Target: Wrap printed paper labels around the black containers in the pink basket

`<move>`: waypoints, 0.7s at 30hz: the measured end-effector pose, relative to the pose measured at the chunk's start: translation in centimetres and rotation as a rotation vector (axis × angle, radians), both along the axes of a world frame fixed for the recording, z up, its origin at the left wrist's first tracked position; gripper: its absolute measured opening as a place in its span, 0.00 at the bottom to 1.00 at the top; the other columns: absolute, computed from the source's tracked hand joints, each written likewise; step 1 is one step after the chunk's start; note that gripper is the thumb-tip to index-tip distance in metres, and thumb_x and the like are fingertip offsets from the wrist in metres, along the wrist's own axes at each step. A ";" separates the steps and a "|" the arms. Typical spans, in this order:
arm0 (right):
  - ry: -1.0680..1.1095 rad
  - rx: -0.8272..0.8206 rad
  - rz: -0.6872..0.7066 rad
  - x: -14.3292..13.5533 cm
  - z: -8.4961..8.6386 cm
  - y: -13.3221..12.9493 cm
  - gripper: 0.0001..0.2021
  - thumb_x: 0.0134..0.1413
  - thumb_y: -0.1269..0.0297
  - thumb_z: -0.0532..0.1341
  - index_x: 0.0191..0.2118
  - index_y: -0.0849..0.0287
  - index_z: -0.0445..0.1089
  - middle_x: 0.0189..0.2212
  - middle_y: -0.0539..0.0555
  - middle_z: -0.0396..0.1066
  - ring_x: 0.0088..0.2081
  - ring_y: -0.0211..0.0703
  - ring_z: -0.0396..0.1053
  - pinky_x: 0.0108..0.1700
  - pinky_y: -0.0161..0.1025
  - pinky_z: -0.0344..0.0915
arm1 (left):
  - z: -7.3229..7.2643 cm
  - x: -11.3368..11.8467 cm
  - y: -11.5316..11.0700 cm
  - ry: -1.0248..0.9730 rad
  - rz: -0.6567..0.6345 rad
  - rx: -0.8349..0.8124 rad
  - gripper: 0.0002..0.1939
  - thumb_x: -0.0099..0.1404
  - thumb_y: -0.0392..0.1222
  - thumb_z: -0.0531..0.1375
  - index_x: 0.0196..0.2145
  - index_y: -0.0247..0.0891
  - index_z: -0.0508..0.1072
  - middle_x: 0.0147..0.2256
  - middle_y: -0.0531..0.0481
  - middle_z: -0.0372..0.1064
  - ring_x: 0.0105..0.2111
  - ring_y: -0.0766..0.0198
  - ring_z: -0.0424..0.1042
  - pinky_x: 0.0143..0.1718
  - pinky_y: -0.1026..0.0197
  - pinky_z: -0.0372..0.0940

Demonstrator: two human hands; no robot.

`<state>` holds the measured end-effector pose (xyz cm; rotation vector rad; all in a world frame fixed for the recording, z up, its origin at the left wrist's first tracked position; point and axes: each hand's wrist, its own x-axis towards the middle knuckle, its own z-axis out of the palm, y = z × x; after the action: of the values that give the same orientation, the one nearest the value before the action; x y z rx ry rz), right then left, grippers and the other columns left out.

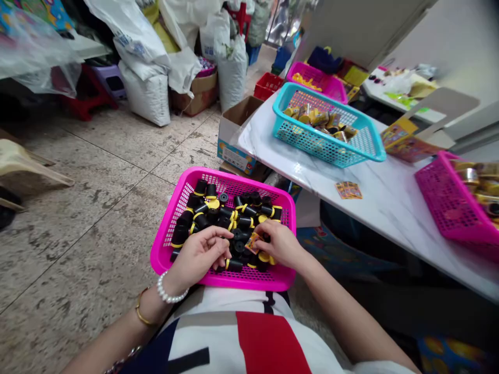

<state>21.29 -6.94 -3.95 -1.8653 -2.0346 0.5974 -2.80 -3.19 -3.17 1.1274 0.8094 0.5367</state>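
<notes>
A pink plastic basket [290, 208] rests on my lap, full of small black cylinders with yellow rims [181, 234]. Over its left side is my left hand [205, 252], fingers loosely curled and slightly apart, close above the cylinders; nothing shows between them. My right hand [278, 243], at the right side of the basket, pinches a small printed orange-and-yellow label [253, 242] between thumb and fingers. Some yellow discs [265, 257] lie just under that hand.
On the white table [307, 171] at the right stand a turquoise basket [327, 148] of gold-and-silver cylinders and another pink basket [436, 197]. Several printed labels [348, 190] lie near its edge. An open cardboard box [236, 140] and white sacks [144, 93] stand beyond.
</notes>
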 end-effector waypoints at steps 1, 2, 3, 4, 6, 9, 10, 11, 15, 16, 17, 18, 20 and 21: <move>0.017 -0.005 -0.033 0.1 -0.2 0.0 0.05 0.45 0.68 0.68 0.29 0.59 0.71 0.26 0.47 0.68 0.29 0.37 0.66 0.30 0.33 0.60 | 0.1 0.2 0.0 0.004 0.002 -0.001 0.16 0.63 0.49 0.59 0.43 0.34 0.69 0.26 0.51 0.70 0.21 0.70 0.67 0.22 0.67 0.61; 0.048 -0.012 -0.071 0.2 -0.3 0.0 0.05 0.45 0.68 0.68 0.27 0.59 0.71 0.24 0.46 0.67 0.27 0.36 0.65 0.29 0.32 0.59 | 0.2 0.3 -0.1 0.010 0.001 -0.002 0.16 0.63 0.49 0.60 0.43 0.34 0.69 0.25 0.51 0.70 0.21 0.70 0.67 0.22 0.67 0.61; 0.082 -0.022 -0.103 0.4 -0.4 0.1 0.05 0.46 0.68 0.67 0.26 0.59 0.70 0.23 0.46 0.66 0.26 0.36 0.64 0.28 0.32 0.59 | 0.2 0.5 -0.1 0.017 0.001 -0.002 0.16 0.62 0.49 0.60 0.43 0.34 0.69 0.25 0.51 0.70 0.21 0.70 0.67 0.22 0.67 0.61; 0.108 -0.031 -0.120 0.6 -0.4 0.3 0.04 0.47 0.67 0.67 0.26 0.60 0.71 0.22 0.46 0.66 0.25 0.36 0.64 0.27 0.32 0.59 | 0.3 0.6 -0.2 0.025 -0.001 -0.001 0.16 0.62 0.48 0.60 0.43 0.34 0.69 0.26 0.51 0.70 0.21 0.70 0.67 0.22 0.67 0.61; 0.124 -0.028 -0.098 0.9 -0.5 0.4 0.02 0.50 0.68 0.65 0.28 0.59 0.75 0.24 0.48 0.68 0.28 0.37 0.66 0.29 0.32 0.61 | 0.3 0.7 -0.3 0.043 -0.009 0.005 0.16 0.61 0.47 0.61 0.43 0.34 0.69 0.26 0.51 0.70 0.21 0.70 0.67 0.23 0.67 0.61; 0.072 0.023 -0.016 1.0 -0.8 0.3 0.08 0.52 0.71 0.62 0.36 0.55 0.79 0.28 0.51 0.70 0.32 0.39 0.69 0.33 0.35 0.64 | 0.4 0.6 -0.3 0.065 -0.021 0.019 0.16 0.62 0.46 0.61 0.43 0.33 0.69 0.26 0.51 0.71 0.22 0.70 0.67 0.24 0.67 0.62; 0.057 0.040 -0.012 1.1 -0.9 0.1 0.11 0.52 0.71 0.62 0.40 0.55 0.78 0.29 0.52 0.70 0.32 0.40 0.69 0.34 0.35 0.65 | 0.4 0.6 -0.3 0.066 -0.021 0.022 0.16 0.62 0.46 0.60 0.43 0.33 0.69 0.26 0.51 0.71 0.22 0.70 0.67 0.24 0.67 0.62; 0.053 0.050 -0.027 1.1 -0.8 0.0 0.14 0.52 0.72 0.61 0.44 0.55 0.76 0.29 0.51 0.71 0.32 0.40 0.70 0.34 0.36 0.66 | 0.4 0.6 -0.3 0.065 -0.021 0.021 0.16 0.62 0.46 0.61 0.43 0.33 0.69 0.26 0.51 0.71 0.22 0.70 0.67 0.24 0.67 0.62; 0.123 0.049 -0.191 1.3 0.4 -0.7 0.22 0.52 0.70 0.60 0.55 0.55 0.66 0.29 0.48 0.76 0.29 0.40 0.73 0.35 0.37 0.68 | 0.3 0.6 -0.2 0.049 -0.014 0.003 0.15 0.61 0.45 0.61 0.43 0.34 0.69 0.26 0.51 0.71 0.21 0.70 0.67 0.24 0.67 0.62; 0.129 0.063 -0.235 1.3 0.8 -0.7 0.20 0.53 0.69 0.61 0.53 0.55 0.68 0.29 0.48 0.77 0.29 0.40 0.73 0.35 0.37 0.68 | 0.4 0.7 -0.2 0.043 -0.010 -0.002 0.15 0.61 0.45 0.62 0.42 0.34 0.69 0.26 0.51 0.71 0.21 0.71 0.67 0.24 0.67 0.62; 0.124 0.078 -0.262 1.3 1.3 -0.7 0.15 0.52 0.68 0.61 0.48 0.55 0.70 0.28 0.48 0.77 0.29 0.41 0.74 0.34 0.36 0.67 | 0.4 0.8 -0.2 0.036 -0.005 -0.005 0.15 0.61 0.45 0.62 0.42 0.34 0.69 0.26 0.52 0.70 0.21 0.71 0.66 0.23 0.67 0.61; 0.110 0.081 -0.265 1.2 1.6 -0.7 0.09 0.52 0.67 0.62 0.41 0.56 0.72 0.27 0.48 0.77 0.28 0.41 0.73 0.33 0.36 0.67 | 0.4 0.9 -0.2 0.029 -0.001 -0.007 0.15 0.61 0.45 0.62 0.42 0.34 0.69 0.26 0.52 0.70 0.21 0.71 0.66 0.23 0.68 0.61; 0.070 0.021 -0.200 1.0 1.8 -0.5 0.01 0.51 0.67 0.63 0.31 0.56 0.72 0.24 0.47 0.75 0.26 0.40 0.72 0.29 0.34 0.64 | 0.6 1.1 -0.2 0.017 0.007 -0.008 0.15 0.61 0.46 0.62 0.42 0.35 0.69 0.26 0.52 0.70 0.20 0.71 0.66 0.21 0.69 0.60; 0.047 -0.032 -0.150 1.0 1.7 -0.4 0.03 0.50 0.67 0.63 0.28 0.56 0.72 0.22 0.47 0.74 0.25 0.39 0.71 0.27 0.33 0.62 | 0.6 1.1 -0.3 0.014 0.010 -0.007 0.14 0.61 0.46 0.62 0.41 0.35 0.69 0.25 0.53 0.70 0.20 0.72 0.66 0.21 0.69 0.59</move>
<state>22.27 -7.34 -2.23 -1.9818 -1.8459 0.6310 -1.68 -3.45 -2.55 1.1224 0.8290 0.5344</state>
